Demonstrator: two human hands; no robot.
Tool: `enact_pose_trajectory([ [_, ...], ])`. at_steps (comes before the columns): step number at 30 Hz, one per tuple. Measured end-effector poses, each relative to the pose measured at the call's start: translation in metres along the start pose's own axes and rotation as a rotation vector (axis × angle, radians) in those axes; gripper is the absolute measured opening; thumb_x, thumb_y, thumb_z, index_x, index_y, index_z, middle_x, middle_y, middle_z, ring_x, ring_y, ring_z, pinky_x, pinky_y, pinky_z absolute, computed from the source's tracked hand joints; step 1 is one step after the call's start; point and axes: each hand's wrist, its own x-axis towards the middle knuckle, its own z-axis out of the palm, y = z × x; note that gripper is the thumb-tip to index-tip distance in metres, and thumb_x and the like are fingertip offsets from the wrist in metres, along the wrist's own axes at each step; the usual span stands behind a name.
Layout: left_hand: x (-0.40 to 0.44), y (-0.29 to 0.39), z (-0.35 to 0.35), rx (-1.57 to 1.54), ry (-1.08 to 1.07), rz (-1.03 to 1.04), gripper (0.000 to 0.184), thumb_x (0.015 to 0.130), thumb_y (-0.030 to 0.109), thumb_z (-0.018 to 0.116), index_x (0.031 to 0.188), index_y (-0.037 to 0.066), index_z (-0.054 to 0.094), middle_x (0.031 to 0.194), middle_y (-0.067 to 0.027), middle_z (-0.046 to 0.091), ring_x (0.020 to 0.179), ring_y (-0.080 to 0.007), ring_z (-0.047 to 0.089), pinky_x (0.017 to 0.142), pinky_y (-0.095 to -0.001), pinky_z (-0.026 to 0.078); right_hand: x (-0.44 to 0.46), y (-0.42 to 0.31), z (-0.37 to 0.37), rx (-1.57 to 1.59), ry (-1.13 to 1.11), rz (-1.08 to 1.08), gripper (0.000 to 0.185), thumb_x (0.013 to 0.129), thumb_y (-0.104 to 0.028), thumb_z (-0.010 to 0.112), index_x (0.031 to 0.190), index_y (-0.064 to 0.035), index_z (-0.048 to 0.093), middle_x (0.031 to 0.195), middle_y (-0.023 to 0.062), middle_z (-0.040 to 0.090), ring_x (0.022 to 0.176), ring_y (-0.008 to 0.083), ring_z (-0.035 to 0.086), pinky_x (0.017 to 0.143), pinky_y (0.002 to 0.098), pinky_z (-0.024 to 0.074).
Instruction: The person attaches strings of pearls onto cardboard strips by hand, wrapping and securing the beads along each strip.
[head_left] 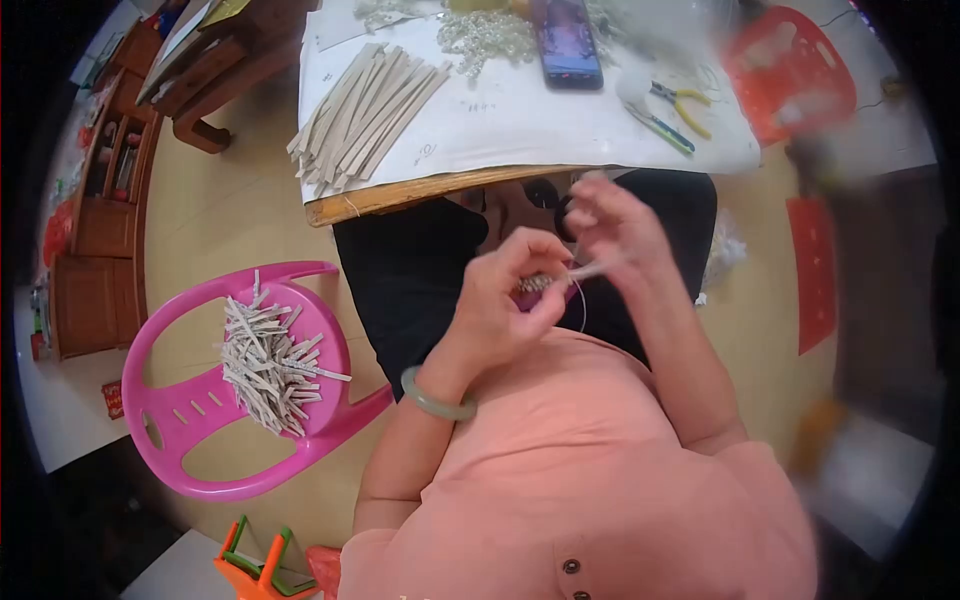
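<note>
In the head view, our left hand (505, 305) pinches a beaded piece (534, 284) before our black trousers (400, 290); whether our blurred right hand (622, 238) grips the pale strand (594, 269), we cannot tell. Tugging hard could snap it.

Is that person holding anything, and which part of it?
The left hand holds a small beaded-looking piece within its curled fingers; which part is gripped is hidden. A pale strand runs to the blurred right hand; its hold is unclear.
</note>
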Motion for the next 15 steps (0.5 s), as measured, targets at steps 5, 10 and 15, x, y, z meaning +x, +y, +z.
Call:
enact_pose_trajectory([
  [5,0.009,-0.01,-0.011,-0.455,0.252,-0.038,0.026,0.082,-0.006,0.055,0.105,0.002,0.049,0.078,-0.009,0.064,0.065,-0.005,0.055,0.056,-0.0164,0.041,-0.01,-0.02,0.005,0.217,0.043,-0.022,0.009,0.092,-0.013,0.053,0.095,-0.0048,0.051,0.08,0.0002,0.047,0.067,0.0077,0.04,0.06,0.0209,0.0351],
  [10,0.008,-0.03,-0.037,-0.689,0.388,-0.091,0.026,0.083,0.002,0.059,0.106,0.002,0.049,0.077,-0.0112,0.063,0.056,-0.0057,0.047,0.052,-0.0179,0.035,-0.028,-0.065,-0.056,0.267,-0.177,-0.035,0.006,0.089,-0.002,0.047,0.091,-0.007,0.045,0.066,-0.0024,0.037,0.054,0.0056,0.033,0.05,0.0182,0.0315],
  [15,0.008,-0.044,-0.061,-0.798,0.527,-0.087,0.028,0.082,0.008,0.061,0.106,0.003,0.049,0.079,-0.0115,0.061,0.053,-0.0072,0.043,0.049,-0.0197,0.032,-0.092,-0.159,-0.164,0.152,0.27,-0.353,0.006,0.09,0.004,0.042,0.09,-0.0009,0.044,0.065,0.0014,0.037,0.055,0.0083,0.034,0.048,0.0196,0.0328],
])
